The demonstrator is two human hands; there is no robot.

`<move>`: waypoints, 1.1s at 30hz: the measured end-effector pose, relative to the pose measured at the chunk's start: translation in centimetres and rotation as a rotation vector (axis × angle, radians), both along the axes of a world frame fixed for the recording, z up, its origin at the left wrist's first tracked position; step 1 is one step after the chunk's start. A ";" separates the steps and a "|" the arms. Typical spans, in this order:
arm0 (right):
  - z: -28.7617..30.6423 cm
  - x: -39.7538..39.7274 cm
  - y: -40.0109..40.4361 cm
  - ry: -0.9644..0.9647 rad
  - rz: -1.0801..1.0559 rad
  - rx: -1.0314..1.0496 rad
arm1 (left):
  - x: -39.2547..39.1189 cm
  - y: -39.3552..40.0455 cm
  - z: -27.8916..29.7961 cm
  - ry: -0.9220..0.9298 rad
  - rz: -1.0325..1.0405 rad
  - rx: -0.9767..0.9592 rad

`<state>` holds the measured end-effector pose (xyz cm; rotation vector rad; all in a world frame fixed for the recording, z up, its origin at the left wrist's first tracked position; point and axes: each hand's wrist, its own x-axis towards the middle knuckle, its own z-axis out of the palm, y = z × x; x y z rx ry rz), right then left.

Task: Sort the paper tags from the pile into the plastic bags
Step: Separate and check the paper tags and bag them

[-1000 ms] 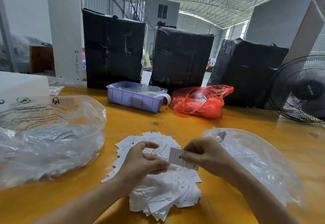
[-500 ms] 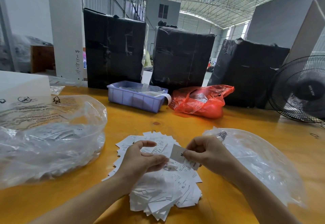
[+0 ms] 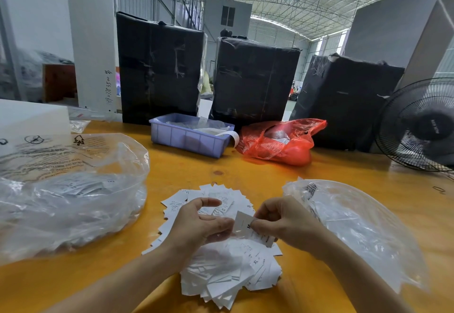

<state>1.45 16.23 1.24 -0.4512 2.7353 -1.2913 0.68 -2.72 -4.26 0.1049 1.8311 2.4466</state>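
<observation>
Tag [image 3: 248, 226] long axis down-right | right hand [image 3: 285, 224] pinches it | left hand [image 3: 196, 224] curled, grip unclear

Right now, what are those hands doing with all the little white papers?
A person is sorting paper tags. The right hand pinches one tag marked M, lifted above the pile on the yellow table. The left hand hovers beside it, fingers curled, and seems to hold nothing. A clear bag on the left already holds tags, and another clear bag lies on the right.
</observation>
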 end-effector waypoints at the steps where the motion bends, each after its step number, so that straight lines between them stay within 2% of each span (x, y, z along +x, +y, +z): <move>1: -0.1 0.0 0.0 -0.043 0.014 0.005 | 0.0 0.0 0.0 0.008 0.003 -0.004; 7: -0.2 -0.1 0.3 -0.229 0.059 -0.011 | 0.4 0.1 0.2 0.079 0.000 -0.026; 13: -0.4 0.0 -0.3 -0.242 0.089 -0.052 | 0.6 0.3 0.1 0.086 0.006 -0.013; 16: -0.3 0.1 -0.5 -0.195 0.081 -0.069 | 0.7 0.6 -0.4 0.083 -0.013 -0.100; 20: -0.4 0.2 -0.9 -0.102 0.078 0.014 | 0.9 0.8 -0.6 0.099 -0.071 -0.153; 22: -0.5 0.1 -0.9 -0.066 0.047 -0.043 | 0.9 0.9 -0.3 0.116 -0.032 -0.139; 26: -0.6 0.0 -0.9 0.007 -0.077 -0.242 | 0.4 0.5 0.1 0.072 0.100 0.008; 29: -0.9 0.0 -1.2 0.147 -0.153 -0.326 | 0.4 0.4 0.0 0.033 0.046 -0.068; 33: -1.4 0.1 -1.8 0.253 -0.150 -0.289 | 0.6 0.7 -0.3 -0.002 -0.003 -0.169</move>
